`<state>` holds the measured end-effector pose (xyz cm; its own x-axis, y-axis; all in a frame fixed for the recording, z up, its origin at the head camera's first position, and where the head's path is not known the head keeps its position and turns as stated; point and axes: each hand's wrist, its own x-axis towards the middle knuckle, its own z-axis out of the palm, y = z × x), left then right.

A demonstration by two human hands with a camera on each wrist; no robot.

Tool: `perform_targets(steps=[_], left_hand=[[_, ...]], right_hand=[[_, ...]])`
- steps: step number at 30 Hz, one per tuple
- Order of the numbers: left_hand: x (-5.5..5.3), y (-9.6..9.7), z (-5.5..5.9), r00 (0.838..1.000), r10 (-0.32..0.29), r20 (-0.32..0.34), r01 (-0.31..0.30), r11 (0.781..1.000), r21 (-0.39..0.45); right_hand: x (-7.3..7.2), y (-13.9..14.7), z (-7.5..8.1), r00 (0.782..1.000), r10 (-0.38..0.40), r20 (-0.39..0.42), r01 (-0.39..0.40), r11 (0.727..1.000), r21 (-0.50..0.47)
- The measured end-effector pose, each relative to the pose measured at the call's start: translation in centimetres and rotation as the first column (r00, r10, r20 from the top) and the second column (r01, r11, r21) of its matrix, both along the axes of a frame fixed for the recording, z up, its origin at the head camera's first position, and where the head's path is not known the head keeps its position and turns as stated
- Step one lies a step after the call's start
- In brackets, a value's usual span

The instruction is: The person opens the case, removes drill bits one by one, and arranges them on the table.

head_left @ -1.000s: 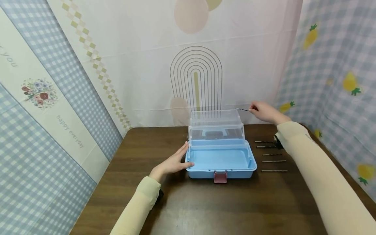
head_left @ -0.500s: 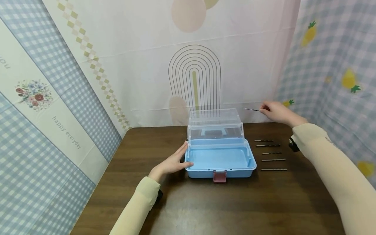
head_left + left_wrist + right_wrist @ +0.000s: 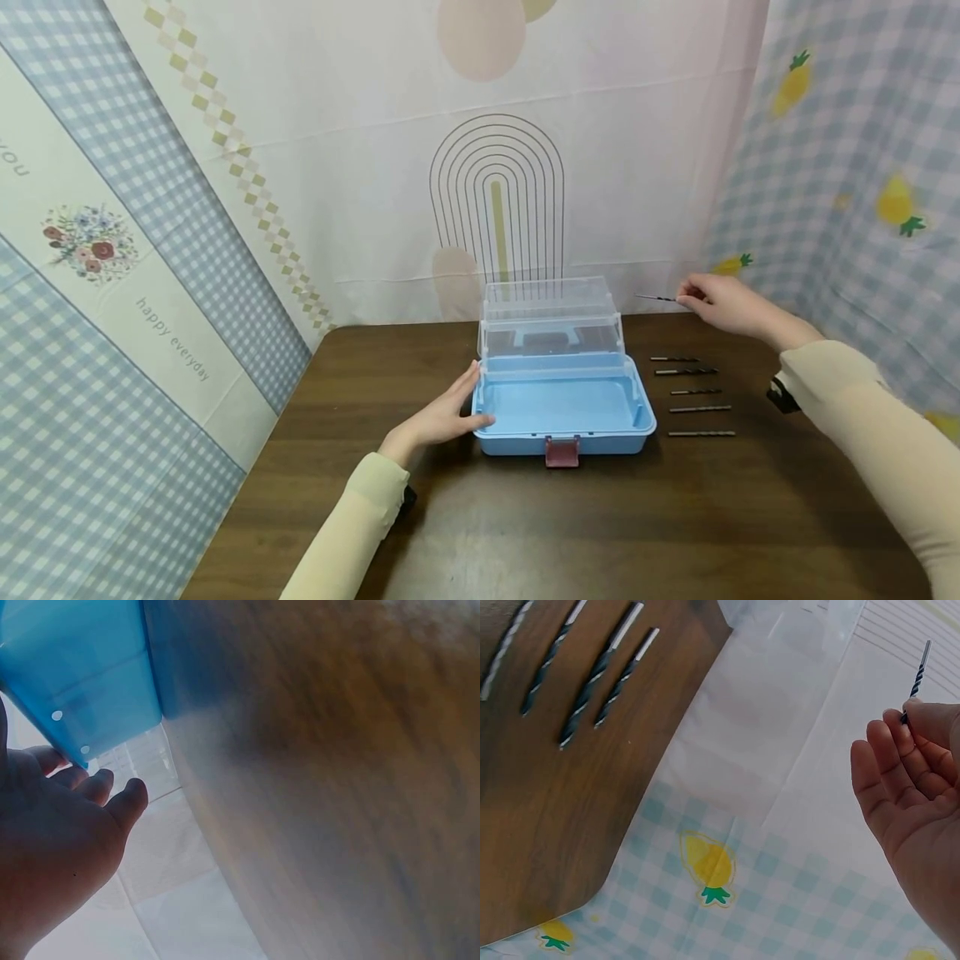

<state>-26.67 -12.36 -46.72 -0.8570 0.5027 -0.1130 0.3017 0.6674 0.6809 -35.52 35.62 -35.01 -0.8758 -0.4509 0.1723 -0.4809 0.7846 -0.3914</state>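
Note:
Between thumb and index finger, my right hand [image 3: 716, 300] pinches a thin drill bit [image 3: 918, 679] by its dark fluted end, its shiny shank pointing left in the head view. The hand is raised above the table's far right part, behind the other bits. My left hand [image 3: 442, 412] rests on the left side of a light blue toolbox [image 3: 566, 445], thumb on the rim and fingers straight along the wall. The box's clear lid [image 3: 551, 296] stands raised at the back, and a pink latch [image 3: 562, 452] hangs at its front.
Several drill bits [image 3: 701, 409] lie in a column on the brown wooden table [image 3: 525, 533], right of the toolbox. A patterned cloth [image 3: 375, 208] hangs behind the table's far edge, and checked cloth [image 3: 840, 167] hangs at the right.
My right hand has moved to the right, away from the lid, rising slightly and then lowering, still with the drill bit. The left hand and the toolbox have stayed in place.

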Motion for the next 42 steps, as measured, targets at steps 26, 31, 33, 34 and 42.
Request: perform_targets(steps=[26,31,33,34,42], left_hand=[[0.8,-1.0,-0.2,1.000,-0.028,0.001,0.028,1.000,0.004],[0.8,-1.3,-0.4,1.000,-0.029,0.001,0.029,1.000,0.009],[0.9,-1.4,-0.4,1.000,-0.028,0.001,0.028,1.000,0.010],[0.9,-1.4,-0.4,1.000,-0.028,0.003,0.028,1.000,0.010],[0.9,-1.4,-0.3,1.000,-0.031,0.002,0.031,0.999,0.008]], right_hand=[[10.6,2.5,-0.1,0.993,0.012,-0.121,-0.016,0.999,-0.036],[12.0,2.4,-0.4,0.994,0.034,-0.109,-0.039,0.998,-0.052],[12.3,2.3,-0.8,0.994,0.047,-0.099,-0.054,0.996,-0.065],[12.4,2.4,-1.0,0.993,0.057,-0.100,-0.064,0.996,-0.069],[13.1,3.1,-2.8,0.993,0.061,-0.100,-0.068,0.995,-0.075]])
